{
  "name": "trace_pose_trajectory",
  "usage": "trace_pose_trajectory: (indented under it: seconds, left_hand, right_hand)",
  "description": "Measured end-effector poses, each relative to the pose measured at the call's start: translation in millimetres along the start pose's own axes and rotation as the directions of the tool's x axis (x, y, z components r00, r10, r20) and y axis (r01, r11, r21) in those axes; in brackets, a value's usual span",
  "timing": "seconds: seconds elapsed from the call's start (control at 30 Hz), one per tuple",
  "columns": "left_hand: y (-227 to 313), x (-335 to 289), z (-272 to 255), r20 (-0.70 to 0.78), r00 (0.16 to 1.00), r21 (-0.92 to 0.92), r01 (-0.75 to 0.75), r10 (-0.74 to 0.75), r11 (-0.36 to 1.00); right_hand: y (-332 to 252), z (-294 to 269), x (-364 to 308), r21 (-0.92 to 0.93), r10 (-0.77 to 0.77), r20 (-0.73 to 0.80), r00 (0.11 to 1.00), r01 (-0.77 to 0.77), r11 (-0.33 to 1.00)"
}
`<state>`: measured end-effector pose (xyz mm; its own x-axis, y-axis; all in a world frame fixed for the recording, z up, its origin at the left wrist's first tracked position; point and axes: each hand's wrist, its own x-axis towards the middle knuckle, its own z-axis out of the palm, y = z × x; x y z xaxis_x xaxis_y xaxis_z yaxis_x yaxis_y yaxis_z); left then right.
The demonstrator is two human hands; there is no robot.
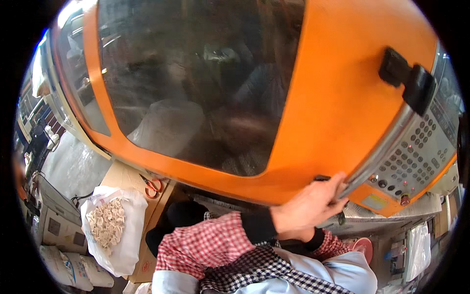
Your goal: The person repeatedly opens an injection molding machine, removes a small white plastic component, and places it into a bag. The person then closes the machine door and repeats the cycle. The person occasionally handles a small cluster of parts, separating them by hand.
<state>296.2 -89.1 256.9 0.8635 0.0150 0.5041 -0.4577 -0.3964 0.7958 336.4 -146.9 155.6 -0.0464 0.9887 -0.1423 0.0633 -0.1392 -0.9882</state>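
The left hand (311, 202) is holding the handle (384, 151) at its lower end, closing around it. The handle, a silver bar, is running along the right side of the orange door (338, 98), its long axis slanting from the hand up and rightward to a black bracket (419, 87). The right hand (297, 233) is sitting beneath the left one, mostly hidden; I cannot tell its grip. Beyond the handle, a keypad (411, 157) is showing; well left, scissors (153, 188) are lying on cardboard (122, 174) near a bag (129, 255) of pale pieces (107, 224).
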Motion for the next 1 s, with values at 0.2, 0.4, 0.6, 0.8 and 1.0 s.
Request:
trace_pose_trajectory:
  seconds: [0.2, 0.4, 0.6, 0.8, 1.0]
  left_hand:
    - [6.5, -39.9, -48.0, -0.240, 0.971, 0.167, 0.057, -0.015, 0.984]
    - [2.3, -91.7, -90.7, -0.549, 0.825, 0.055, 0.192, -0.131, 0.980]
    - [-6.2, -120.7, -130.2, -0.841, 0.536, 0.013, 0.157, -0.074, 0.987]
    - [-15.0, -141.5, -181.8, -0.909, 0.416, 0.097, 0.203, 0.004, 0.974]
    - [-14.2, -166.3, -217.1, -0.948, 0.304, 0.176, 0.257, 0.094, 0.950]
  right_hand:
    - [-36.1, -39.9, -24.2, -0.351, -0.110, 0.124, 0.986, 0.147, 0.925]
    - [-38.3, -66.7, 2.3, -0.679, -0.400, -0.184, 0.898, 0.178, 0.712]
    - [5.6, -103.3, 84.8, -0.773, -0.557, -0.430, 0.711, 0.029, 0.634]
    - [88.8, -143.0, 166.4, -0.861, -0.358, -0.436, 0.826, -0.266, 0.433]
    - [31.8, -113.0, 151.9, -0.832, -0.407, -0.305, 0.861, -0.033, 0.554]
